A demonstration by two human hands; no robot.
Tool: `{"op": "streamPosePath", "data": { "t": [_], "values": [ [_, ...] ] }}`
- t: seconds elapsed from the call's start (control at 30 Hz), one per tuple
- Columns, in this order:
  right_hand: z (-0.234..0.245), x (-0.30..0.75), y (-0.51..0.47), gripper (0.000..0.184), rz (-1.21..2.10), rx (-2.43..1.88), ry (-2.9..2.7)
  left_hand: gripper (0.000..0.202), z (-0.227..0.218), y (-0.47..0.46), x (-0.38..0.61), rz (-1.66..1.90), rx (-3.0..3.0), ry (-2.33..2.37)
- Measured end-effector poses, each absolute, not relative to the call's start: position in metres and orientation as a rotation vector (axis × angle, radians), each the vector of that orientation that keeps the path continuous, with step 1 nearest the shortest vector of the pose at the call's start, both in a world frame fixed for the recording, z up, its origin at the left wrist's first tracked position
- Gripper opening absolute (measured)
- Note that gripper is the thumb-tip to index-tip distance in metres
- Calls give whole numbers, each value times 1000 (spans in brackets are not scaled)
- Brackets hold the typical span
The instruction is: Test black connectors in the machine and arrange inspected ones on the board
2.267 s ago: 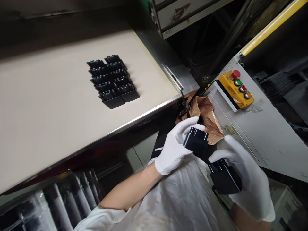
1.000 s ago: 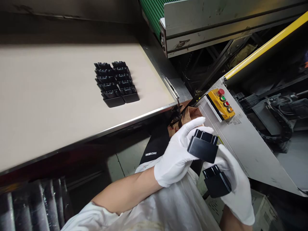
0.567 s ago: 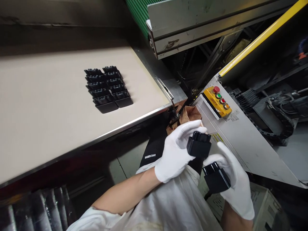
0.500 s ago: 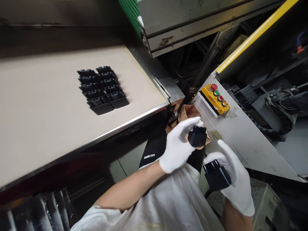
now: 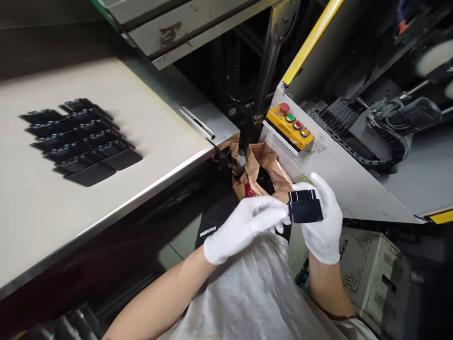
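Note:
My right hand (image 5: 322, 225), in a white glove, is closed round a black plastic housing (image 5: 305, 208) and holds it upright in front of me. My gloved left hand (image 5: 244, 225) lies stretched out beside it. Its fingertips reach the housing's left edge, and I see nothing in that hand. Just behind both hands hangs an open brown paper bag (image 5: 262, 166) with dark pieces inside. Several more black housings (image 5: 81, 141) lie in two neat rows on the beige table (image 5: 42, 212) at the left.
A yellow control box (image 5: 290, 125) with red, green and amber buttons sits on the grey machine panel (image 5: 339, 174) at the right. A cardboard box (image 5: 370, 274) stands below it. White plastic sheeting (image 5: 255, 293) covers my lap. The table's metal edge (image 5: 159, 186) runs diagonally.
The black housing that my left hand held by the brown bag is gone from it. My right hand has risen with its housing, and my view has swung to the right.

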State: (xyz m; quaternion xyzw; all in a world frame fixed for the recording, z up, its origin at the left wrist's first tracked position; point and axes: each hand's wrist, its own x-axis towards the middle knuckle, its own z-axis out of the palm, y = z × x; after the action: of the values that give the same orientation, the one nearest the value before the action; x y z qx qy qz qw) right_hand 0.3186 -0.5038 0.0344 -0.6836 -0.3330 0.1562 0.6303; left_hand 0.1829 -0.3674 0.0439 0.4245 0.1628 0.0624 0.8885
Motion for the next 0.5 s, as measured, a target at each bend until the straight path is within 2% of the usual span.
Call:
{"op": "streamPosePath", "data": {
  "t": [0.1,0.5],
  "values": [
    [37,312,-492,68,383,-1505,-805,41,62,-373,177,181,794,437],
    [54,286,-470,75,474,-1547,-986,50,52,-367,165,158,557,384]
  ]
}}
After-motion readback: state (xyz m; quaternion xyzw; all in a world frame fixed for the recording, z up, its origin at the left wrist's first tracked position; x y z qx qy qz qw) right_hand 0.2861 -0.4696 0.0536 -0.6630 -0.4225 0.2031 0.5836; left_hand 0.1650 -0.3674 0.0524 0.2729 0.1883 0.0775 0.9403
